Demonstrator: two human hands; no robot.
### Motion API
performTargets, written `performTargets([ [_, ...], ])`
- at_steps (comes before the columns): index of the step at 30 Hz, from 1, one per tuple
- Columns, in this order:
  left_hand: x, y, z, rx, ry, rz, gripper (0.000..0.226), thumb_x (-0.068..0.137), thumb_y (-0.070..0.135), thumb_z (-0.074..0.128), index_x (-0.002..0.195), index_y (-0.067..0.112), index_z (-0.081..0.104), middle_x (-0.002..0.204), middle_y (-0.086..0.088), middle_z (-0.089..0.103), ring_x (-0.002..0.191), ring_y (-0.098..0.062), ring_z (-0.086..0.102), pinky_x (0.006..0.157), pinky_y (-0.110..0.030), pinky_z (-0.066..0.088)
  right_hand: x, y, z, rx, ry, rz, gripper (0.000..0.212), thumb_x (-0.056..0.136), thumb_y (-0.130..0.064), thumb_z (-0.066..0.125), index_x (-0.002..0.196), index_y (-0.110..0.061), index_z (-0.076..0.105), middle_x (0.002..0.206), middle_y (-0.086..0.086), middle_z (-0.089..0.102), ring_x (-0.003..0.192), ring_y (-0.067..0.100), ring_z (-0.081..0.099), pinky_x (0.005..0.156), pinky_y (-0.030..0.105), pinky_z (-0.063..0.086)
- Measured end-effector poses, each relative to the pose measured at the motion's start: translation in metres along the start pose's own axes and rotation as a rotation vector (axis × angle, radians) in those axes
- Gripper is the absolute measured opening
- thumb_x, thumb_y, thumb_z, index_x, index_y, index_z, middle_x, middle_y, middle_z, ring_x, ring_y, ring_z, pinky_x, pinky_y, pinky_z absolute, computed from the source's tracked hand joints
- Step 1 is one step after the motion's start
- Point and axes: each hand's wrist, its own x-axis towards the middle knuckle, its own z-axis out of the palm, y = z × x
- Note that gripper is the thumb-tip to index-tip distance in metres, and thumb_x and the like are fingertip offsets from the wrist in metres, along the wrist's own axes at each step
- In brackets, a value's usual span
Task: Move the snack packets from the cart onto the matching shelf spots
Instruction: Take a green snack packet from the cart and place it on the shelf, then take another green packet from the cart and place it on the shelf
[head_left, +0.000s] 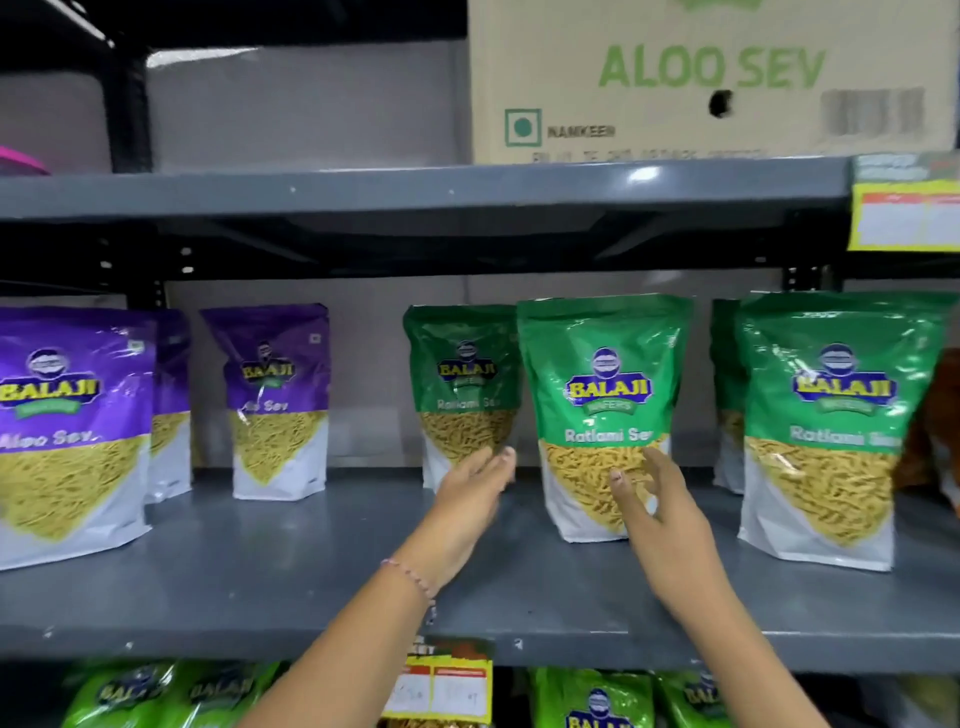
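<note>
On the grey shelf, a green Ratlami Sev packet stands upright at about 3 o'clock from centre. The right hand has its fingers spread against the packet's lower front, grip released, not closed around it. The left hand, at 9 o'clock from that packet, is open too, fingertips near a second green packet standing further back. Another green packet stands at 3 o'clock, purple Aloo Sev packets at 9 o'clock, a cardboard box at 12 o'clock.
</note>
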Motion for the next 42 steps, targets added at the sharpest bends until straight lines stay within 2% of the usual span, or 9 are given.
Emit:
performTargets([
  [4,-0.072,0.014,-0.075,-0.210,0.124,0.128,0.037,0.094,0.018,0.055,0.131,0.015,0.057,0.121,0.004,0.066,0.119,-0.013,0.056,0.109,-0.032,0.037,-0.059,-0.047,0.058,0.141,-0.049,-0.261,0.059,0.088,-0.054,0.051,0.141,-0.029,0.043,0.147,-0.010,0.046,0.138,0.007,0.041,0.113,0.035,0.035],
  [9,-0.222,-0.031,-0.200,-0.271,0.430,0.165,0.084,0.060,0.046,0.082,0.130,0.008,0.056,0.130,-0.005,0.067,0.122,-0.016,0.062,0.104,-0.032,0.046,-0.169,-0.063,0.167,0.311,-0.601,-0.293,0.054,0.086,-0.052,0.052,0.138,-0.039,0.045,0.141,-0.033,0.044,0.134,-0.004,0.042,0.106,0.031,0.042],
  [17,-0.506,-0.213,-0.341,0.233,1.185,-0.553,0.015,0.088,-0.001,0.062,0.100,0.004,0.068,0.097,-0.011,0.062,0.091,-0.019,0.049,0.060,-0.008,0.045,-0.372,0.019,0.327,0.011,-1.518,-0.144,0.049,0.088,-0.011,0.067,0.134,-0.012,0.052,0.131,-0.010,0.042,0.124,0.006,0.049,0.102,0.012,0.035],
  [22,-0.619,-0.286,-0.338,0.349,1.007,-1.281,0.029,0.070,0.038,0.054,0.054,0.015,0.050,0.076,-0.026,0.069,0.076,-0.035,0.068,0.067,-0.041,0.049,-0.475,0.056,0.377,-0.290,-1.993,-0.230,0.043,0.088,-0.021,0.061,0.130,-0.014,0.056,0.111,0.004,0.064,0.094,0.021,0.064,0.078,0.028,0.052],
  [25,-0.646,-0.294,-0.326,0.357,1.031,-1.502,0.037,0.083,0.038,0.060,0.091,0.004,0.070,0.100,-0.018,0.075,0.097,-0.032,0.071,0.075,-0.034,0.054,-0.526,0.062,0.389,-0.413,-2.211,-0.332,0.035,0.091,-0.011,0.056,0.126,-0.013,0.056,0.078,-0.005,0.054,0.073,0.017,0.055,0.054,0.018,0.041],
  [27,-0.654,-0.299,-0.321,0.164,0.981,-1.594,0.028,0.088,0.033,0.060,0.095,0.007,0.069,0.099,-0.011,0.074,0.088,-0.031,0.071,0.073,-0.035,0.057,-0.564,0.068,0.393,-0.476,-2.301,-0.352,0.033,0.088,-0.012,0.056,0.120,-0.017,0.060,0.096,0.007,0.068,0.090,0.025,0.066,0.067,0.026,0.051],
  [31,-0.665,-0.318,-0.311,-0.532,1.297,-1.433,0.029,0.089,0.035,0.062,0.074,0.011,0.059,0.065,-0.008,0.056,0.052,-0.020,0.050,0.057,-0.027,0.043,-0.611,0.082,0.391,-0.562,-2.432,-0.338,0.038,0.085,-0.004,0.057,0.119,-0.022,0.059,0.114,0.014,0.068,0.098,0.028,0.066,0.087,0.040,0.056],
  [36,-0.653,-0.324,-0.329,-0.449,1.598,-1.211,0.027,0.087,-0.003,0.061,0.061,0.001,0.054,0.027,0.002,0.052,0.021,-0.007,0.047,0.029,-0.013,0.037,-0.628,0.112,0.398,-0.594,-2.444,-0.303,0.064,0.080,-0.009,0.054,0.135,-0.039,0.040,0.118,0.013,0.067,0.090,0.023,0.066,0.077,0.034,0.055],
  [42,-0.599,-0.308,-0.363,-0.356,1.426,-1.020,0.012,0.083,0.014,0.067,0.085,0.003,0.064,0.066,-0.008,0.069,0.059,-0.019,0.065,0.062,-0.030,0.051,-0.593,0.107,0.400,-0.513,-2.282,-0.102,0.077,0.079,-0.007,0.073,0.145,-0.015,0.034,0.130,0.014,0.060,0.090,0.018,0.065,0.073,0.027,0.053],
])
